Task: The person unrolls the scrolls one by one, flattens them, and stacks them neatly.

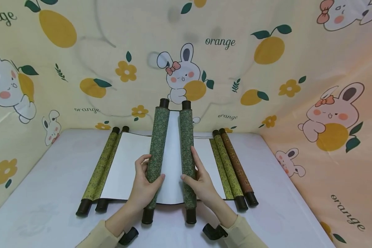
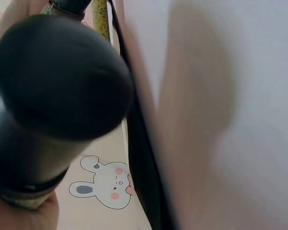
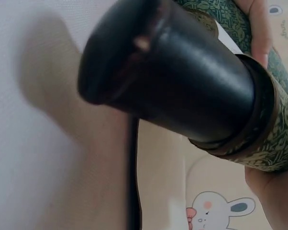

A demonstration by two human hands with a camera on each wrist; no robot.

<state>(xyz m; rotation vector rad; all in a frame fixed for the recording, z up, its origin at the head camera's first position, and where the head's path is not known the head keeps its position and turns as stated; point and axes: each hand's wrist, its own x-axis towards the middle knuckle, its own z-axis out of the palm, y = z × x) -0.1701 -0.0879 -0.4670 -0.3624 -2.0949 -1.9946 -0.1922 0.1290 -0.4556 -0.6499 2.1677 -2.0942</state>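
Note:
A partly unrolled scroll with two dark green patterned rollers and a white sheet (image 1: 173,151) between them is held up at the middle. My left hand (image 1: 146,184) grips the left green roller (image 1: 158,141), thumb in front and fingers around its outer side. On the right green roller (image 1: 186,137), my right hand (image 1: 203,184) has a matching grip, its thumb across the front. Black end knobs cap both rollers; one knob (image 2: 62,76) fills much of the left wrist view, another knob (image 3: 182,72) much of the right wrist view.
Behind the held scroll, a white sheet (image 1: 124,165) lies spread on the white table (image 1: 40,203). Yellow-green rollers (image 1: 100,168) flank it on the left, another yellow-green roller (image 1: 229,168) on the right, beside a brown roller (image 1: 238,165). A printed backdrop (image 1: 220,69) rises behind.

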